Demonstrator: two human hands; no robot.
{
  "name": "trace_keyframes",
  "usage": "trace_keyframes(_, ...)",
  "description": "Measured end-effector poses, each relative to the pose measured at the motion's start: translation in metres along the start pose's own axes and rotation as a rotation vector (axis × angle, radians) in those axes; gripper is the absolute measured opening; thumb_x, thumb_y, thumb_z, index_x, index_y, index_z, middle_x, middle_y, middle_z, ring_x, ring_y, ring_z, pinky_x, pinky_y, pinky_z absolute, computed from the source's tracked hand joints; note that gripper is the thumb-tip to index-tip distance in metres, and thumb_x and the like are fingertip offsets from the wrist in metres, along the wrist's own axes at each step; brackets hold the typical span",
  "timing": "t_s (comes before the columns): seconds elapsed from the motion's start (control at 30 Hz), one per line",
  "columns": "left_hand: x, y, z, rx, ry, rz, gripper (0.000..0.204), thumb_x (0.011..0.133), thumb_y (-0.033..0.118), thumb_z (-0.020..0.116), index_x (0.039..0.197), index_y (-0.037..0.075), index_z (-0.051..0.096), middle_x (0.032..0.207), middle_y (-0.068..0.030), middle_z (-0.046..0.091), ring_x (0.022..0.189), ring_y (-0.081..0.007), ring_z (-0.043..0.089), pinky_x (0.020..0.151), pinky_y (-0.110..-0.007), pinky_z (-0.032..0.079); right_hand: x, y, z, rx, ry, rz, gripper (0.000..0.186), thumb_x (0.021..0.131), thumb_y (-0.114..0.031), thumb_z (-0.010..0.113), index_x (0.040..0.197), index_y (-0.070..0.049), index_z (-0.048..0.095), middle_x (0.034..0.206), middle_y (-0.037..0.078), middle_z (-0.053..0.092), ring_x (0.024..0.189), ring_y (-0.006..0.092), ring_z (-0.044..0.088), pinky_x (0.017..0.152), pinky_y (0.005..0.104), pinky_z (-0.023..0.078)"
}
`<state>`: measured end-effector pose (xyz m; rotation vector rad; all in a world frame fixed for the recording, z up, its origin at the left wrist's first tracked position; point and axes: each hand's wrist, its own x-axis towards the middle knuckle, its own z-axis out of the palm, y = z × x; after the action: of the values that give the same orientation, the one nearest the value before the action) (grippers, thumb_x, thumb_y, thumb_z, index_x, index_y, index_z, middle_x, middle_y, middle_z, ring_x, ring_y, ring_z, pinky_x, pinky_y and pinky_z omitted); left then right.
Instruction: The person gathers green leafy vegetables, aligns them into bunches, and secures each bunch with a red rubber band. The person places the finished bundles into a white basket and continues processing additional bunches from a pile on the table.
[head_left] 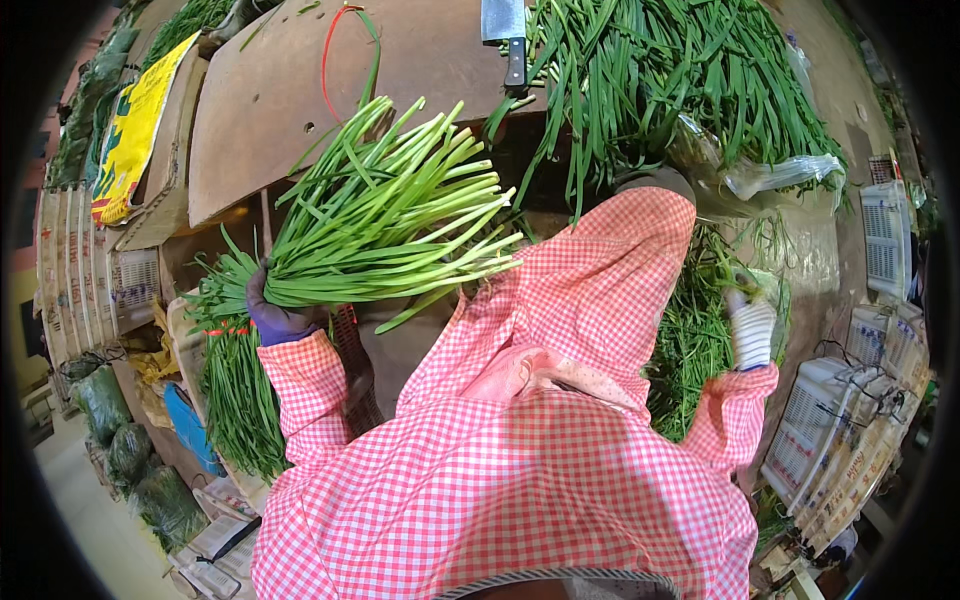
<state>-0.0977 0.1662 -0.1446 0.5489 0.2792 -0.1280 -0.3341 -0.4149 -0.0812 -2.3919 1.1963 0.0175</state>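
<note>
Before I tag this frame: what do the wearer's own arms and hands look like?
Long pink-and-white gingham sleeves on both arms: left sleeve, right sleeve. The right hand has a white ribbed knit cuff at the wrist. At the left hand, purple material shows by the sleeve end; glove or inner cuff, can't tell.

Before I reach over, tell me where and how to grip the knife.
Take the knife by its black handle, probably best from your own side, slightly left: the handle points toward you, the blade away, and heaped greens crowd its right.
</note>
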Motion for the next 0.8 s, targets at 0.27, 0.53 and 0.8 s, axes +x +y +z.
trace_keyframes(0.27, 0.005, -0.006, -0.004, 0.086, -0.037, 0.039, 0.025, 0.082, 0.013, 0.044, 0.097, -0.001, 0.058, 0.100, -0.0181, 0.061, 0.095, -0.0303, 0.059, 0.085, -0.047, 0.048, -0.049, -0.083, 0.028, 0.339, -0.205, -0.012, 0.040, 0.070, -0.029, 0.069, 0.097, 0.001, 0.064, 0.085, 0.011, 0.066, 0.076, 0.0152, 0.060, 0.070, 0.0250, 0.048)
trace_keyframes(0.53, 0.006, -0.012, 0.004, 0.144, 0.129, 0.083, 0.024, 0.080, 0.017, 0.050, 0.096, 0.001, 0.059, 0.102, -0.0159, 0.062, 0.096, -0.0292, 0.059, 0.085, -0.048, 0.047, -0.071, -0.235, 0.122, 0.745, -0.821, -0.244, 0.026, 0.081, -0.022, 0.061, 0.096, -0.001, 0.064, 0.086, 0.008, 0.066, 0.079, 0.0138, 0.060, 0.075, 0.0252, 0.047)
trace_keyframes(0.8, 0.003, -0.017, 0.003, 0.113, 0.110, 0.025, 0.036, 0.083, 0.015, 0.042, 0.112, -0.003, 0.053, 0.109, -0.0196, 0.058, 0.101, -0.0318, 0.056, 0.090, -0.047, 0.044, -0.061, -0.162, 0.161, 0.691, -0.669, -0.478, 0.030, 0.082, -0.029, 0.057, 0.094, -0.003, 0.065, 0.083, 0.013, 0.064, 0.072, 0.0192, 0.060, 0.068, 0.0296, 0.048)
